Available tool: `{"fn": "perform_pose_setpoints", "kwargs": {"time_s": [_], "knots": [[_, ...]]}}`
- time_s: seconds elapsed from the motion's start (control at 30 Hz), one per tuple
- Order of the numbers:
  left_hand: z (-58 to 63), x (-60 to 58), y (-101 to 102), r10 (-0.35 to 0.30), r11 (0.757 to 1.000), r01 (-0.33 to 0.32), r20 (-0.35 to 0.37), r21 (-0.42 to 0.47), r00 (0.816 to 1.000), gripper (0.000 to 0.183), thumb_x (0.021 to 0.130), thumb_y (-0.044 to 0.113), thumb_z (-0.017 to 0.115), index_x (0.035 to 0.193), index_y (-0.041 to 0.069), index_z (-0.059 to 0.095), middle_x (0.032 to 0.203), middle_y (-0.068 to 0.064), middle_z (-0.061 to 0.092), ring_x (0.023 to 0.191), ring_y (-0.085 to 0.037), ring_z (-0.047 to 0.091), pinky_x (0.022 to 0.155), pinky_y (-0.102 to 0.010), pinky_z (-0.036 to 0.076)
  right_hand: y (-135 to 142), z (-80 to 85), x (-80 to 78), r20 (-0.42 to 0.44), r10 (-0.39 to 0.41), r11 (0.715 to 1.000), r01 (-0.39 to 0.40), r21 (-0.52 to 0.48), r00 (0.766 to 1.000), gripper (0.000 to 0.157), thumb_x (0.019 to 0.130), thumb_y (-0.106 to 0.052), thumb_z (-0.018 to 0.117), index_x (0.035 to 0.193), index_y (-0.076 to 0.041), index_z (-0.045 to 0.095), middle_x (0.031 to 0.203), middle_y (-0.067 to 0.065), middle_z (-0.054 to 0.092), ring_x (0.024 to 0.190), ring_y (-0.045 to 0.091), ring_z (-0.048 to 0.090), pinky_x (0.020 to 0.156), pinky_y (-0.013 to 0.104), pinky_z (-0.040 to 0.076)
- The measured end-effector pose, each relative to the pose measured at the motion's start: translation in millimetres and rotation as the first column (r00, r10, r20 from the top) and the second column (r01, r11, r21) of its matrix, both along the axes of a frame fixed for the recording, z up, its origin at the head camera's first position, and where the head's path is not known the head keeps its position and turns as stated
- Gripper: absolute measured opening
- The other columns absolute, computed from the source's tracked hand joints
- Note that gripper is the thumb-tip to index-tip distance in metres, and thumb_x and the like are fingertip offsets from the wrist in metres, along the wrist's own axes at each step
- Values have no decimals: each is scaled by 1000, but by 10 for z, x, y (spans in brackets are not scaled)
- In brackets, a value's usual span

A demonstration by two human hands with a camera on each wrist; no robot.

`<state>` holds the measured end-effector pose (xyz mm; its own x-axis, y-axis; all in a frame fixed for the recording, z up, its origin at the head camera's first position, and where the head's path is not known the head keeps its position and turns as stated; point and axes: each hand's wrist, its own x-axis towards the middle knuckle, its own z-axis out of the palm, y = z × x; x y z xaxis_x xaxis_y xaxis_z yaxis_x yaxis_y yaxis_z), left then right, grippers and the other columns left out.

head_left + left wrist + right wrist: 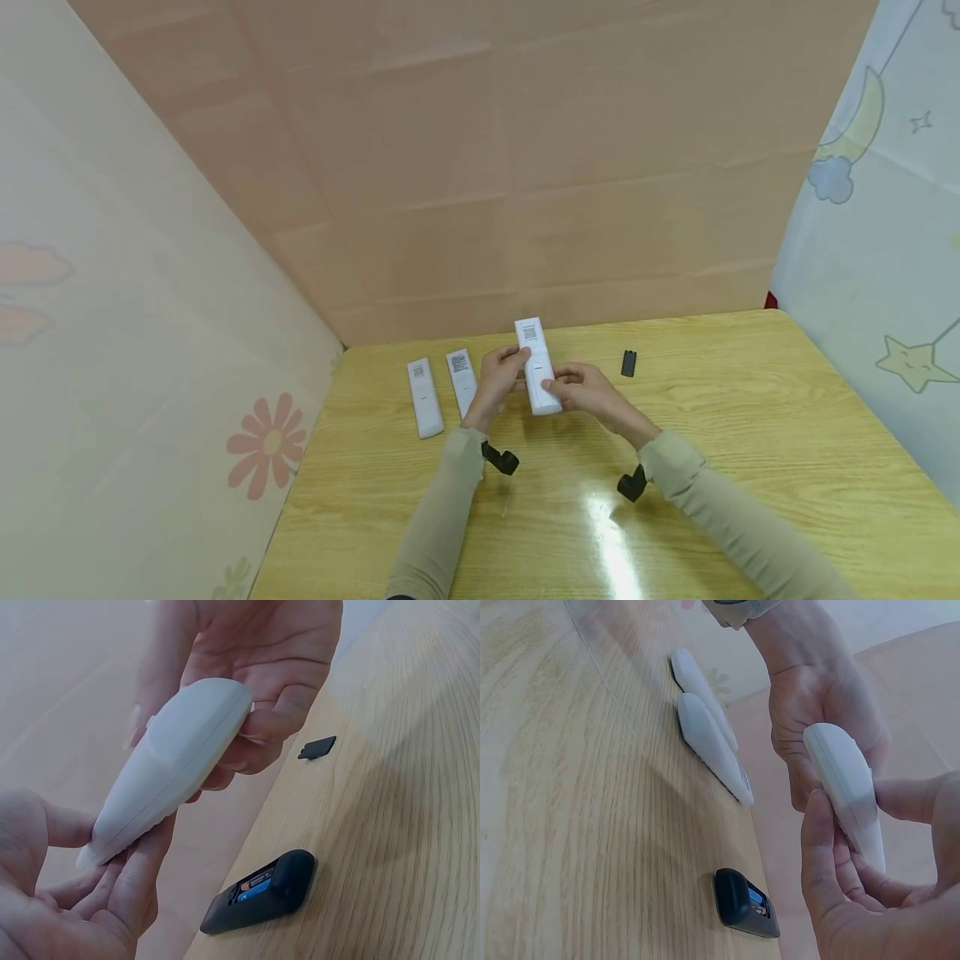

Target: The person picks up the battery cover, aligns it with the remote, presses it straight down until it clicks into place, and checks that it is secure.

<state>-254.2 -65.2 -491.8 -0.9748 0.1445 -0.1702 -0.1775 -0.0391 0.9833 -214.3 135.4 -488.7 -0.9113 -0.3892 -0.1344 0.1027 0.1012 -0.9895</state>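
White slim plastic remote (538,371), steadied by both hands

Its labelled back faces up above the wood-grain bench (712,400), presumably for viewing. The left hand (495,383) pinches one edge, the right hand (590,390) the opposite edge lower down: a two-sided grip, likely for steadiness. A black rounded remote (266,906) on the bench shows batteries (255,890) in its open compartment; a small flat black cover (628,363) lies apart, probably leaving access. Two more long white remotes (425,400) lie side by side.
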Motion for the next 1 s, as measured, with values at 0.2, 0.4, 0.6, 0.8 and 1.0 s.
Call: {"fn": "perform_pose_setpoints", "kwargs": {"time_s": [0.2,0.4,0.6,0.8,1.0], "knots": [[-10,-2,-50,27,1000,-27,10,4,1000,54,96,43,67,138,9,57,116,-7,68,99,-24,69,90,-49,56,-23,-9,51,14,8,1000,-7,-23,1000,48,97,-25,68,131,5,53,123,22,60,102,30,68,99,63,47],[-2,5,-90,54,998,-54,-5,-31,999,57,96,46,66,139,9,56,117,-5,68,101,-24,68,88,-47,57,-37,-33,82,12,20,999,-19,-44,1000,51,96,-24,70,133,6,51,126,23,57,103,29,67,99,63,46],[10,21,-114,57,998,-57,-6,-32,998,55,97,45,65,138,10,57,116,-5,68,100,-24,68,91,-49,56,-41,-62,96,13,29,998,-29,-57,999,53,96,-23,71,135,6,50,127,24,57,108,40,65,99,62,47],[-15,30,-142,43,999,-43,-29,-8,999,50,99,43,63,137,11,58,117,-7,67,104,-29,67,91,-50,55,-46,-63,112,17,31,997,-30,-71,999,51,97,-21,69,135,7,50,127,25,57,111,54,59,98,64,47],[-4,1,-173,70,998,-70,-27,0,997,54,98,42,64,138,8,57,118,-8,67,109,-36,65,91,-48,56,-66,-35,119,20,28,997,-27,-70,999,49,97,-19,68,136,7,50,127,26,57,109,51,61,98,64,46]]}}
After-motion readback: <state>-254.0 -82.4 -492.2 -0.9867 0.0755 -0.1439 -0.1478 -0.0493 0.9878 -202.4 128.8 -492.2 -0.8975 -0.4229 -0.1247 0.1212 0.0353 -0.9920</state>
